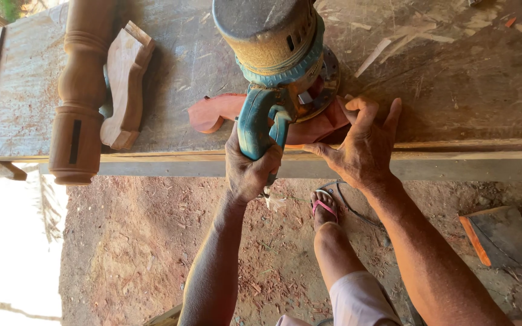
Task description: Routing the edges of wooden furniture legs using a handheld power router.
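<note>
Broadly, largest to smallest:

Workbench: a long, worn wooden bench [454, 78] spans the top of the view, grey-brown, scratched and dusted with sawdust and pale slivers; a lighter plank edges its near side.

Ground: reddish earth [122, 241] strewn with shavings lies below the bench, bright sunlight at the left edge.

Turned post: a rounded, lathe-turned wooden post [83, 90] with a dark slot near its end lies across the bench at the left, its end overhanging the near edge.

Power tool: a dusty yellow-and-teal electric router [279, 48] stands upright on the workpiece, motor housing toward the camera, its round base plate showing behind; no label can be made out on it.

Curved bracket: a pale, scroll-cut wooden piece [125, 84] lies just beside the post, touching it.

Workpiece: a reddish curved board [219, 111] lies flat near the bench's front edge, under the router, its scrolled end jutting left.

Left hand: the left hand [250, 172] is wrapped tight round the router's teal handle [255, 124].

Right hand: the right hand [364, 148] presses flat, fingers spread, on the right end of the reddish board, beside the router's base; it clasps nothing.

Offcut: a dark slab with an orange edge [496, 235] lies on the ground at the right.

Foot: a foot in a pink-strapped sandal [324, 208] stands below the bench, a thin cord beside it.
</note>
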